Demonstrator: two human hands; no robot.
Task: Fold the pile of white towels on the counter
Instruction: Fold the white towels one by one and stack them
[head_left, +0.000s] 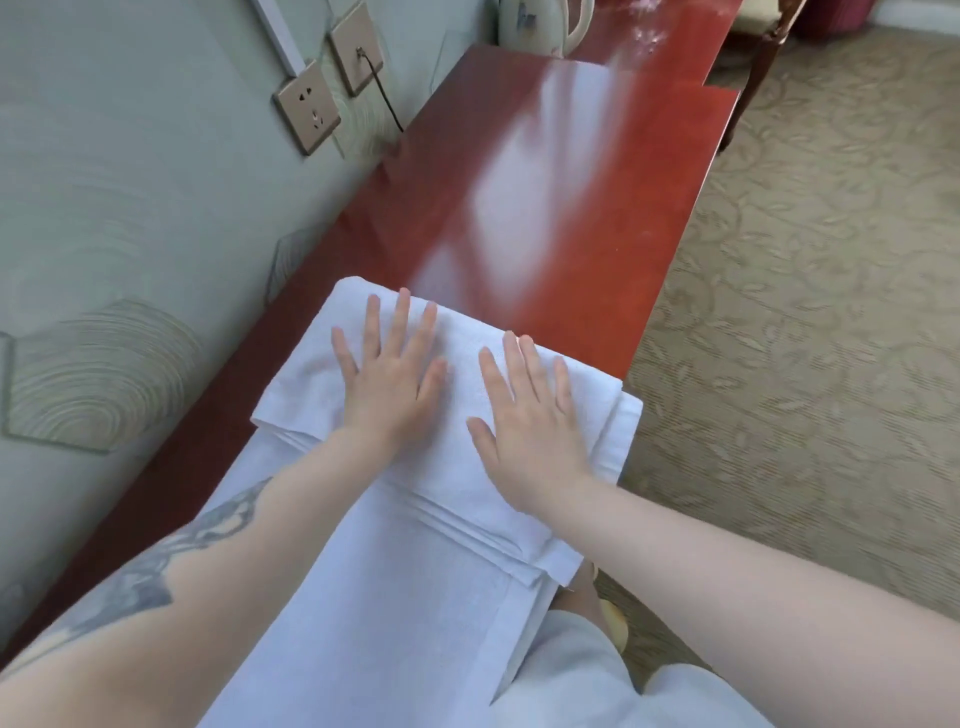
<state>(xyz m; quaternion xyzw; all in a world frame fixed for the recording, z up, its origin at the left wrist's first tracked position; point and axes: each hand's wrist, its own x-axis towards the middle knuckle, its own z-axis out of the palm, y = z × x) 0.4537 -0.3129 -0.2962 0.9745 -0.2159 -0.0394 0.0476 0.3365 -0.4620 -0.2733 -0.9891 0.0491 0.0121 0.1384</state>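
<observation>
The glossy red wooden worktop (545, 218) runs along the wall, and a white towel (415, 571) lies along its near end, its far part folded back into a thick layer. On that fold the left hand (392, 379) and right hand (530, 431) press flat, side by side, fingers straight and spread. A white electric kettle (545, 23) stands at the worktop's far end.

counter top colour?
Glossy reddish-brown wood, the counter; head view, the only one, shows it clearly.
</observation>
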